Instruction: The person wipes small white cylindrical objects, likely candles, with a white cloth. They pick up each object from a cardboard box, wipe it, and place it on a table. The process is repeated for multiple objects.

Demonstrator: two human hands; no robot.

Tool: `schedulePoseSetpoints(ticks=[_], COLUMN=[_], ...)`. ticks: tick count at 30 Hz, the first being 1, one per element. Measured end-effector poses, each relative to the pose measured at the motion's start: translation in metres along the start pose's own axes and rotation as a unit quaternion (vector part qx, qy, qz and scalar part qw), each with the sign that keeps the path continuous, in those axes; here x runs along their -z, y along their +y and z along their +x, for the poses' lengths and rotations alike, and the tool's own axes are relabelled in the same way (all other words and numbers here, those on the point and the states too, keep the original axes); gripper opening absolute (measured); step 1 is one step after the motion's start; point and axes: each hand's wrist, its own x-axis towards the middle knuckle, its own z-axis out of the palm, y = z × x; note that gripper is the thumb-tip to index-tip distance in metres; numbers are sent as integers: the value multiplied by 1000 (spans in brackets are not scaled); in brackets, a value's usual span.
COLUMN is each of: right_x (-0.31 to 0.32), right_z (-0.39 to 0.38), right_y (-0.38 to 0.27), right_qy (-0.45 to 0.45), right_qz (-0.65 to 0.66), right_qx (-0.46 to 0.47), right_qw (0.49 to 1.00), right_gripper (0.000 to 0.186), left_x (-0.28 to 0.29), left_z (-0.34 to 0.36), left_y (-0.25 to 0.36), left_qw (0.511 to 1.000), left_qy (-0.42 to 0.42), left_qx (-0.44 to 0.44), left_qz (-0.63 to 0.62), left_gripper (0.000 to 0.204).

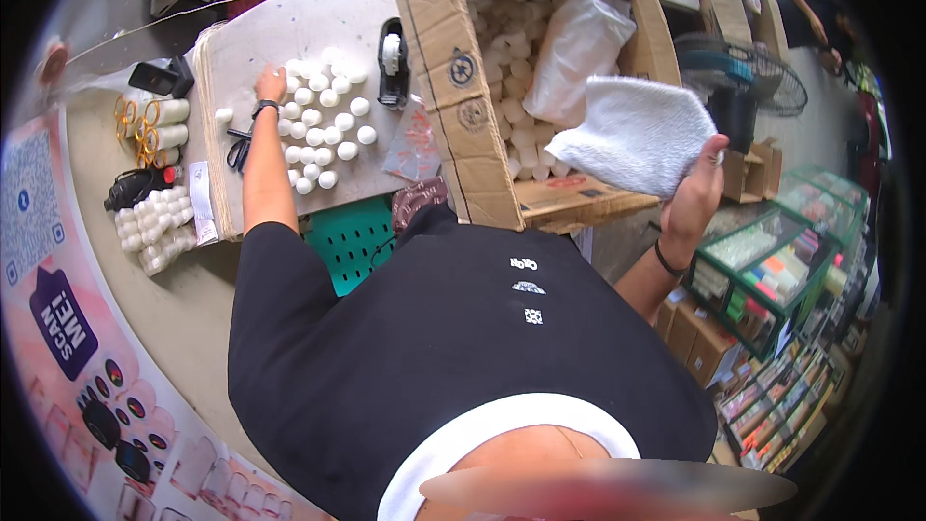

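My right hand is raised at the right of the box, gripping a white terry cloth by its near edge. The cloth hangs spread out in front of the box opening. On the table to the left, my left hand is at the edge of a group of small white round-topped containers. Its fingers are bunched together, and what they hold, if anything, is hidden. The open cardboard box contains many similar white pieces and a clear plastic bag.
A black tape dispenser and black scissors lie on the table. Tape rolls and bagged white pieces are beyond its left edge. A green perforated crate sits near me. A fan and glass display cases stand right.
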Motion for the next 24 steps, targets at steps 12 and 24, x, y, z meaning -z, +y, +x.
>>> schedulePoseSetpoints(ticks=[12,24], right_x=[-13,-14], right_z=[37,12], right_y=[55,50], right_qy=[56,-164], right_qz=[-94,237], right_qx=[63,-77], right_qw=[992,954], right_gripper=[63,69], left_x=[217,124], left_z=[-105,-81], left_y=[330,485], left_qw=[878,808], left_qy=[176,-70], left_qx=[-416,-510], left_qz=[-158,286], left_gripper=[27,20])
